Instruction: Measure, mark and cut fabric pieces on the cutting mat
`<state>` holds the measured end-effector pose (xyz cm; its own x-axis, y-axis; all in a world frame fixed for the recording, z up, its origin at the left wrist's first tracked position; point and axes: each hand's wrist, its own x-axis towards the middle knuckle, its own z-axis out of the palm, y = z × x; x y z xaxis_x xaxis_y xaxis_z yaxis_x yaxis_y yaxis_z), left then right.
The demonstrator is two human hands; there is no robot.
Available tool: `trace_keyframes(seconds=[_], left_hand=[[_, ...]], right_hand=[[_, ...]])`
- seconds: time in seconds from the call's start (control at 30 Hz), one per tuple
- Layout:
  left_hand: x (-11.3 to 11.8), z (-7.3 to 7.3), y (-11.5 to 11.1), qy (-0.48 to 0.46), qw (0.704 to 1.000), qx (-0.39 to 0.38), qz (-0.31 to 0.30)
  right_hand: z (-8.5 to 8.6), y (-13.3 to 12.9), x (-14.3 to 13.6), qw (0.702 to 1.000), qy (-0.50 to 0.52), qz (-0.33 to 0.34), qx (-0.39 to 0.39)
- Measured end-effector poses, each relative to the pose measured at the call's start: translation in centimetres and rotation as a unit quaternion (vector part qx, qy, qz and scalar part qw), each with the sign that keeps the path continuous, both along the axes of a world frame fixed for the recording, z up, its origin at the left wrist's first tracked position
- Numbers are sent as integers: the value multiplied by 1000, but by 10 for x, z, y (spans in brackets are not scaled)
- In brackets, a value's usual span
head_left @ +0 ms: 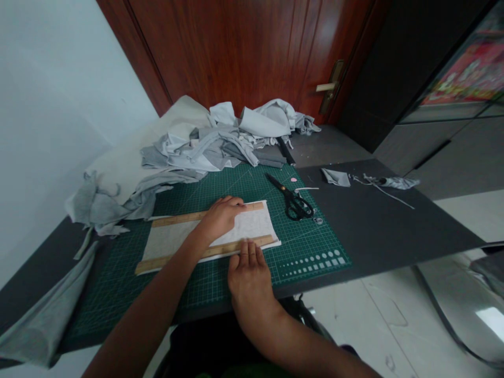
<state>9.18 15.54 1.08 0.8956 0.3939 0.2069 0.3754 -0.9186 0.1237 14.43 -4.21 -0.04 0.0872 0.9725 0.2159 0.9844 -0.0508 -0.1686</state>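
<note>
A pale rectangular cloth [252, 224] lies flat on a green cutting mat [311, 244]. Two wooden rulers rest lengthwise on it, a far ruler [179, 218] and a near ruler [220, 249], each close to a long edge. My left hand [222, 216] reaches across the cloth, its fingers laid over the far ruler, partly hiding it. On the near ruler, my right hand [250, 268] presses extended fingers along the edge of the cloth. Neither hand is wrapped round anything. Black-handled scissors [295, 202] lie with blades apart, beyond the cloth to the right.
Grey and white fabric scraps [220, 142] are heaped at the back of the dark table [366, 215]. Another grey cloth piece [51, 315] hangs over the left front edge. Small scraps [336, 177] and string lie on the right. A wooden door [244, 47] stands behind.
</note>
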Motion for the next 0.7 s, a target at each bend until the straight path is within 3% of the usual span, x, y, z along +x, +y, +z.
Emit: trace_keyframes(seconds=[0.7], left_hand=[[1, -2, 2, 2, 1000, 6, 1]], right_hand=[[6, 2, -4, 1000, 12, -24, -13]])
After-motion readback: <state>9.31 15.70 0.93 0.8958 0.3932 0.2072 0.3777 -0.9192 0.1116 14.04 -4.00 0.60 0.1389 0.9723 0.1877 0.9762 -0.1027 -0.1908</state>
